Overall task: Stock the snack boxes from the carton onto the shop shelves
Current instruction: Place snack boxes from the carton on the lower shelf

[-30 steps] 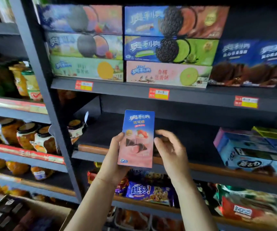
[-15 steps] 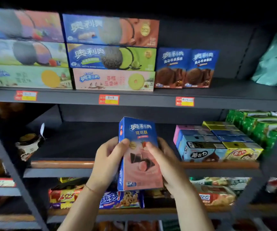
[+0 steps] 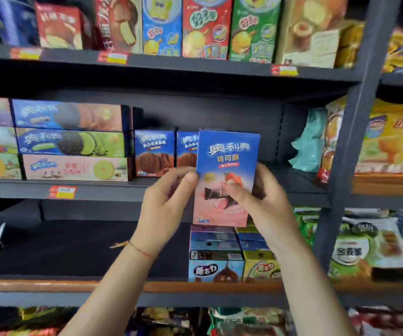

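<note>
We are gripping the box (image 3: pixel 227 166) upright with both hands before the middle shelf (image 3: pixel 113 190). Our left hand (image 3: pixel 164 209) is pinching its 9 o'clock edge; our right hand (image 3: pixel 263 204) is curling round its 3 o'clock edge. Two blue boxes (image 3: pixel 154 154) are standing at its 9 o'clock.

We see a dark metal upright post (image 3: pixel 350 141) running top to bottom at right. Red-and-yellow price labels: one at mid-left (image 3: pixel 59 192), three along the top row (image 3: pixel 25 53) (image 3: pixel 112 57) (image 3: pixel 284 70), all blurred, unreadable. A crumpled teal plastic bag (image 3: pixel 308 146) sits just left of the post. Right of the post we have a large yellow-orange pack (image 3: pixel 394 141), and below it green-and-white snack bags (image 3: pixel 355 246). Along the bottom edge we see more bagged snacks (image 3: pixel 244 321), dim, print not legible.
</note>
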A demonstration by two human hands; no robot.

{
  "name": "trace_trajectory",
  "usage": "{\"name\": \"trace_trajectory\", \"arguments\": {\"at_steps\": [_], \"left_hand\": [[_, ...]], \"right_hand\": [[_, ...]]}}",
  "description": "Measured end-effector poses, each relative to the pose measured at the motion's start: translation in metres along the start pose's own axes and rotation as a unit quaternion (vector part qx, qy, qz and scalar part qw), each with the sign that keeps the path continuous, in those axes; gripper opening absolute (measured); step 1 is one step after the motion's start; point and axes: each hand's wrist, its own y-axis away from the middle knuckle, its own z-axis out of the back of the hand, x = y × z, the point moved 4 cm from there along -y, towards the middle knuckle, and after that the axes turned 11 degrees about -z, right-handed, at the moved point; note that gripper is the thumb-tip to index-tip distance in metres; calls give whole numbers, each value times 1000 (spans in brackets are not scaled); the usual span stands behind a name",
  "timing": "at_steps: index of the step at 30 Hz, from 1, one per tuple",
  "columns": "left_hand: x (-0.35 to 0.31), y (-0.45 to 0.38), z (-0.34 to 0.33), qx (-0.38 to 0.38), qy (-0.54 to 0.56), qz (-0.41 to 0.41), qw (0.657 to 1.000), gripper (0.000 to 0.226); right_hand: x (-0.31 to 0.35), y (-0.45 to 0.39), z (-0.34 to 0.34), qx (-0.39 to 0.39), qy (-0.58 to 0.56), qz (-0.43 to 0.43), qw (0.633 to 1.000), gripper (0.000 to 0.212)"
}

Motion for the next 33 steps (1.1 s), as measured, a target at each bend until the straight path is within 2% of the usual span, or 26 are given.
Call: {"name": "trace_trajectory", "arguments": {"at_steps": [2, 4, 6, 9, 11, 15, 19, 23, 25, 29, 33], "left_hand": [[4, -21, -5, -6, -89, -42, 995, 21], [12, -44, -4, -18, -215, -82, 973, 20], [20, -67, -3, -11, -343, -123, 931, 20], [30, -100, -5, 46, -514, -180, 837, 34], [38, -120, -4, 97, -583, -175, 787, 43], [57, -149, -6, 203, -616, -102, 755, 62], [70, -158, -8, 267, -601, -24, 753, 68], [69, -151, 0, 225, -564, -85, 790, 58], [67, -149, 5, 218, -545, -99, 803, 61], [67, -149, 6, 218, -545, -120, 800, 54], [62, -144, 2, 216, -560, -126, 790, 63]], "right_hand": [[9, -21, 20, -29, 12, 25, 999, 50], [12, -46, 36, -59, 22, 39, 997, 50], [12, -70, 46, -75, 40, 43, 995, 49], [5, -102, 49, -79, 57, 26, 995, 45], [-4, -120, 49, -79, 72, 3, 994, 44], [-17, -148, 47, -85, 112, -48, 989, 51], [-20, -161, 45, -69, 129, -77, 986, 48], [-30, -162, 40, -32, 139, -99, 985, 37], [-32, -159, 38, -29, 141, -102, 984, 37], [-31, -154, 38, -38, 139, -96, 985, 43], [-29, -151, 38, -41, 150, -97, 983, 47]]}}
